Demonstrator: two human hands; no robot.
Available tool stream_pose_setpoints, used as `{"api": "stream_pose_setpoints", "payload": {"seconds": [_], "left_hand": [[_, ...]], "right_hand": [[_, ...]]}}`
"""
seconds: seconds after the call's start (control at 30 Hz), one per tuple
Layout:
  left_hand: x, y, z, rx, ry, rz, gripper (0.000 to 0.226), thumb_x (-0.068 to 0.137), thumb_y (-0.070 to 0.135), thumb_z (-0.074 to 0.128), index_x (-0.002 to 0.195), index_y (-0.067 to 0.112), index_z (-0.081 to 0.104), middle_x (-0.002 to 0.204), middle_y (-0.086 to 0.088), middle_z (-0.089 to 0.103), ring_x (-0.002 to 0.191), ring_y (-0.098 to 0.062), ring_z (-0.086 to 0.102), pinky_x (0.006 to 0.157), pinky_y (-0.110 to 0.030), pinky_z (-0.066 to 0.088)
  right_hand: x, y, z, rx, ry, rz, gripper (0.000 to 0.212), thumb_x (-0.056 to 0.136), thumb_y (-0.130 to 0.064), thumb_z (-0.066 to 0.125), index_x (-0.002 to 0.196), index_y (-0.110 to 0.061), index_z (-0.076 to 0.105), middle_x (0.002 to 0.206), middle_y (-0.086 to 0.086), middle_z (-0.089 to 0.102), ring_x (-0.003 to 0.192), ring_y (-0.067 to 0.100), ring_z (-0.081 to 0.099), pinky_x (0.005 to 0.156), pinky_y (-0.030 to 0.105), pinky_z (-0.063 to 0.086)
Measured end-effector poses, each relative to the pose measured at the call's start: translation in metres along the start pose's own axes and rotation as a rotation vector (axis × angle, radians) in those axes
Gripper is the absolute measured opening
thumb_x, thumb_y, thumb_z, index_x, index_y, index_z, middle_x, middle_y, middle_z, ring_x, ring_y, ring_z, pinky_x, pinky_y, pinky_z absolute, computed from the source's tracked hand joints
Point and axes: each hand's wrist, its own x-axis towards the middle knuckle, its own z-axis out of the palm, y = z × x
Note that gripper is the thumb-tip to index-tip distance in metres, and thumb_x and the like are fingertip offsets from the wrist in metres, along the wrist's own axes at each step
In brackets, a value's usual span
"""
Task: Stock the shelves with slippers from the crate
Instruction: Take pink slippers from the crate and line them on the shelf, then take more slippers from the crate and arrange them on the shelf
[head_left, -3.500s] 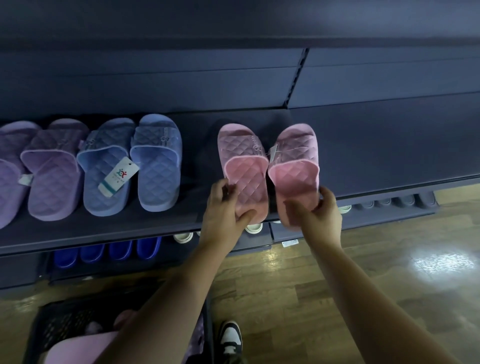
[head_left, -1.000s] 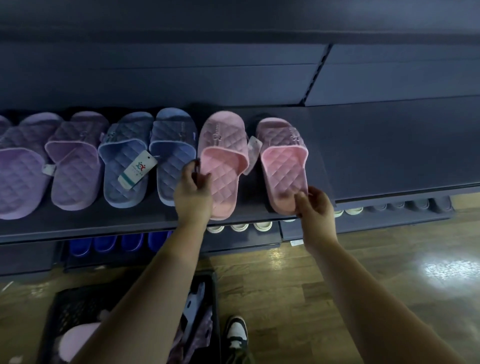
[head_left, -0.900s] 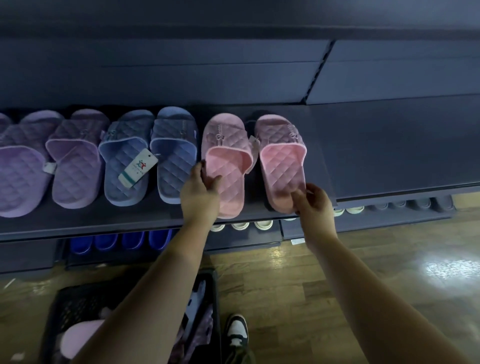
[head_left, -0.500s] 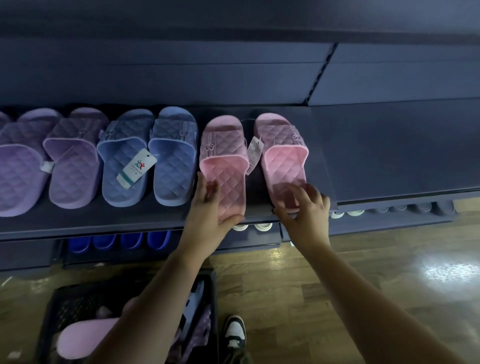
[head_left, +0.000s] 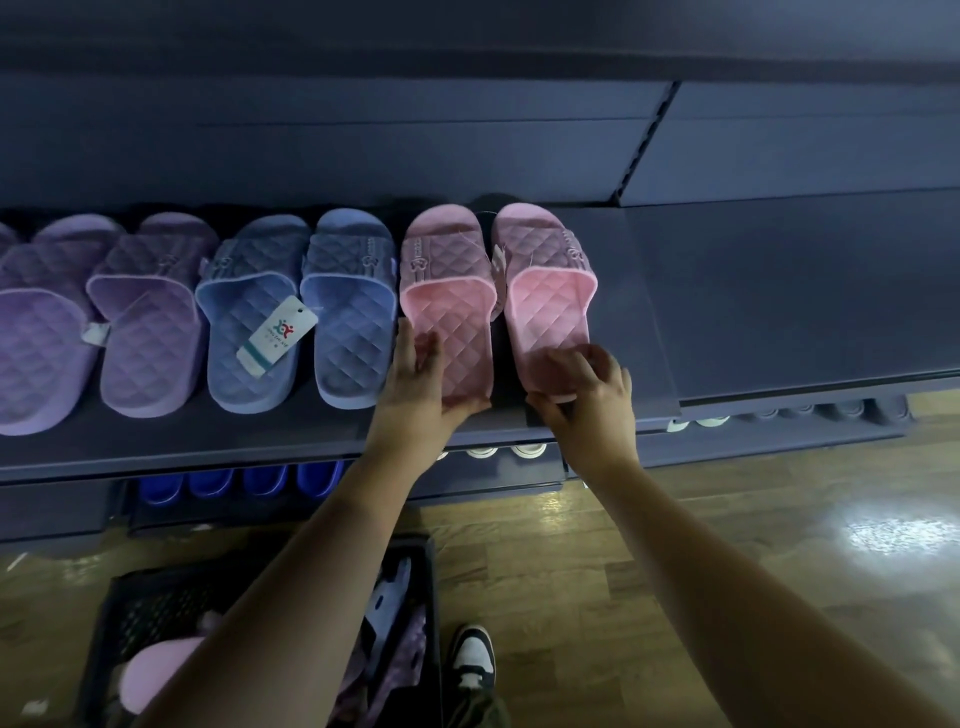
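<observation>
Both pink slippers now lie closer together than half a second ago, and the right hand (head_left: 592, 400) has slid further over its slipper's heel.

Head view: the left pink slipper (head_left: 447, 296) and the right pink slipper (head_left: 550, 286) lie side by side near the centre of the dark shelf (head_left: 779, 291), toes towards twelve o'clock. The left hand (head_left: 421, 384) is at the six o'clock end of the left pink slipper, fingers laid along the footbed and thumb hooked round the heel. The right hand's fingers curl over the right pink slipper's heel with the thumb under its edge, pinching it.

Just beside the pink pair at nine o'clock lies a blue pair (head_left: 353, 322), one slipper carrying a white tag (head_left: 278, 332). Purple slippers (head_left: 150, 317) lie beyond them.

At seven o'clock, the black crate (head_left: 150, 603) sits on the wooden floor (head_left: 675, 545). It holds a pale slipper (head_left: 156, 670), partly hidden behind the left forearm.
</observation>
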Motion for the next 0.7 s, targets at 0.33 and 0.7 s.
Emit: {"api": "stream_pose_setpoints", "payload": {"seconds": [0.33, 0.7], "left_hand": [[-0.042, -0.013, -0.026, -0.214, 0.103, 0.157, 0.045, 0.089, 0.021, 0.061, 0.132, 0.012, 0.051, 0.128, -0.009, 0.054, 0.107, -0.022, 0.059, 0.093, -0.035, 0.049], [-0.186, -0.183, -0.036, -0.258, -0.086, -0.018, 0.035, 0.091, 0.012, 0.054, 0.126, 0.021, 0.056, 0.113, 0.002, 0.062, 0.097, -0.012, 0.061, 0.083, -0.034, 0.053]], "right_hand": [[-0.040, -0.022, 0.005, -0.103, 0.133, -0.078, 0.032, 0.075, -0.010, 0.066, 0.106, -0.006, 0.061, 0.120, 0.020, 0.053, 0.103, 0.037, 0.045, 0.086, 0.045, 0.043], [-0.171, -0.097, 0.097, -0.043, -0.028, -0.100, 0.034, 0.079, -0.006, 0.062, 0.113, -0.010, 0.061, 0.110, 0.012, 0.057, 0.102, 0.034, 0.050, 0.090, 0.038, 0.040]]}}
